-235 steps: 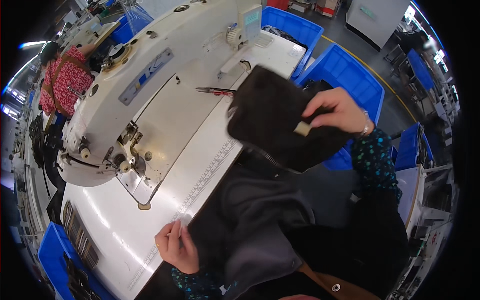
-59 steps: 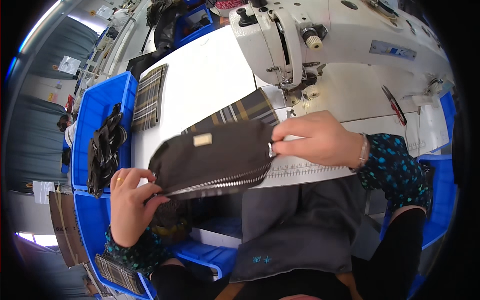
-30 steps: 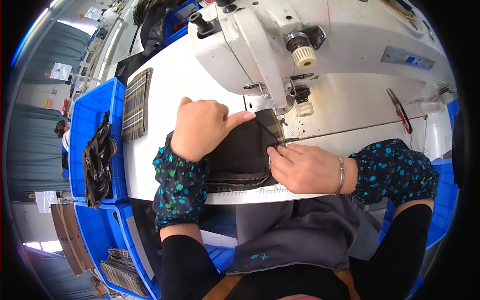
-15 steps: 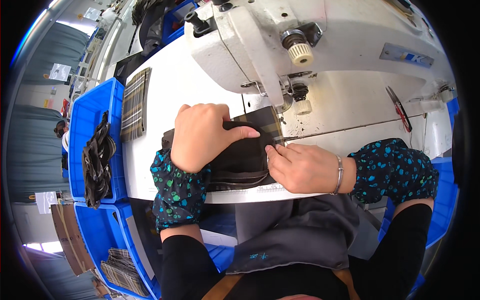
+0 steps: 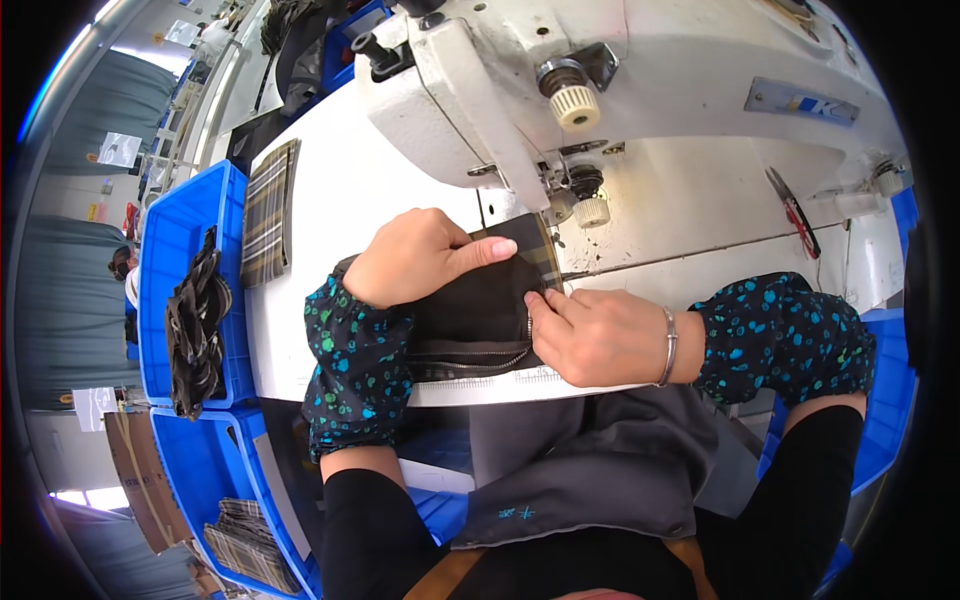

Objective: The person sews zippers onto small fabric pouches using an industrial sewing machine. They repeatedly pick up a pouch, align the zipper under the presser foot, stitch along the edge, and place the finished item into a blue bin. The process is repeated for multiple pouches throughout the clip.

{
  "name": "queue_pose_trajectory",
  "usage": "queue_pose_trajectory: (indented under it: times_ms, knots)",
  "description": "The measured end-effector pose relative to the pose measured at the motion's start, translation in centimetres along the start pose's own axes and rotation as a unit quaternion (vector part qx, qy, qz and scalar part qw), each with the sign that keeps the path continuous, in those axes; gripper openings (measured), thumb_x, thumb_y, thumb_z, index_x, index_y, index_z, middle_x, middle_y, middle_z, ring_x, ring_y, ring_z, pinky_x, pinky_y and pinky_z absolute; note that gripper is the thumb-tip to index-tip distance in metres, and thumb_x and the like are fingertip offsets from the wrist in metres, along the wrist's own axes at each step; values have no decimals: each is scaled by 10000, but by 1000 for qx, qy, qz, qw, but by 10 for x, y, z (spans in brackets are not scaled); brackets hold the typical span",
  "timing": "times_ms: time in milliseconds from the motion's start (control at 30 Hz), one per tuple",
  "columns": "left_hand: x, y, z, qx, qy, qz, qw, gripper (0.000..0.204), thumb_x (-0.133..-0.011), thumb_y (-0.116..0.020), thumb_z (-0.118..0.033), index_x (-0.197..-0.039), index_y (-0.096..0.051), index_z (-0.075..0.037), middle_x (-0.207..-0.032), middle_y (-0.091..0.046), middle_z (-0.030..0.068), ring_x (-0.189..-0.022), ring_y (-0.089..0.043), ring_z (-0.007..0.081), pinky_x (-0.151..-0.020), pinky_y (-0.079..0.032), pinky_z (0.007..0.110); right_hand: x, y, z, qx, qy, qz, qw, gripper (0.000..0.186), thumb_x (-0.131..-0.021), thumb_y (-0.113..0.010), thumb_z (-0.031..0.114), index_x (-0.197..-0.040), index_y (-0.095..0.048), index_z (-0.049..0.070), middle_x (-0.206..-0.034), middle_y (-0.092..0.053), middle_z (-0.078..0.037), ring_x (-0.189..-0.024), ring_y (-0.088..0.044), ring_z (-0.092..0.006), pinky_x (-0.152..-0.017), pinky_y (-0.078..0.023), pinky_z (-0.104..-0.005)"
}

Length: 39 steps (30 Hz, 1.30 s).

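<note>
I log: dark pouch (image 5: 468,315), right grip (image 5: 598,338) pinching its edge, left grip (image 5: 418,258) across it, closure unclear, presumably for steadiness.

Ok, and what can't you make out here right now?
All in the head view:
Pouch: left end mostly behind the left hand and sleeve.
Left fingertips, thumb's aside: hidden by that hand.
Zip: right end under the right hand.
Machine: top cut off by the upper edge.
</note>
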<state>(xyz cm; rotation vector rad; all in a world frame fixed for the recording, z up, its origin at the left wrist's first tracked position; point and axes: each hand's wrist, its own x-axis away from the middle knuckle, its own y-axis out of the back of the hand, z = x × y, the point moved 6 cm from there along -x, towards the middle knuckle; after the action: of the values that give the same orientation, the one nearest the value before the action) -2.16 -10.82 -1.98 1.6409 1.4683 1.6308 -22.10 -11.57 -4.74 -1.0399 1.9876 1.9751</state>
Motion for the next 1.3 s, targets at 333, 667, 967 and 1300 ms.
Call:
queue_pose_trajectory:
  times_ms: [333, 667, 967, 1300]
  knots:
    - [-17, -23, 2, 411, -133, -17, 902, 226, -816, -870, -128, -918, -733, 20, -800, -669, 5, -759, -570, 67, -695, -475, 252, -2, 3, 2, 16, 26, -10, 1000, 241, -773, -666, 181, -807, -711, -53, -914, -711, -264, -741, -709, -280, -625, -584, -330]
    - [-7, -19, -17, 192, -165, -135, 958, 210, -867, -770, -141, -1025, -726, -9, -931, -696, 159, -818, -667, 341, -747, -528, 389, 3, 2, -15, 74, -60, 0, 995, 240, -735, -661, 180, -853, -721, -20, -909, -739, -227, -607, -650, -165, -535, -499, -290]
    - [-1, -20, -31, 61, -130, -199, 969, 183, -877, -750, -218, -956, -734, -53, -923, -704, 144, -828, -667, 380, -730, -532, 436, -1, -1, 1, 85, -13, 22, 996, 229, -772, -662, 151, -853, -720, -56, -884, -721, -321, -513, -627, -185, -454, -469, -274]
    - [-11, -19, -26, 71, -79, -249, 963, 215, -863, -776, -278, -944, -752, -81, -819, -726, 139, -769, -695, 385, -698, -544, 458, 1, 1, -23, 62, -100, 27, 993, 161, -744, -670, 165, -801, -677, 14, -999, -748, -272, -535, -655, -149, -480, -496, -281]
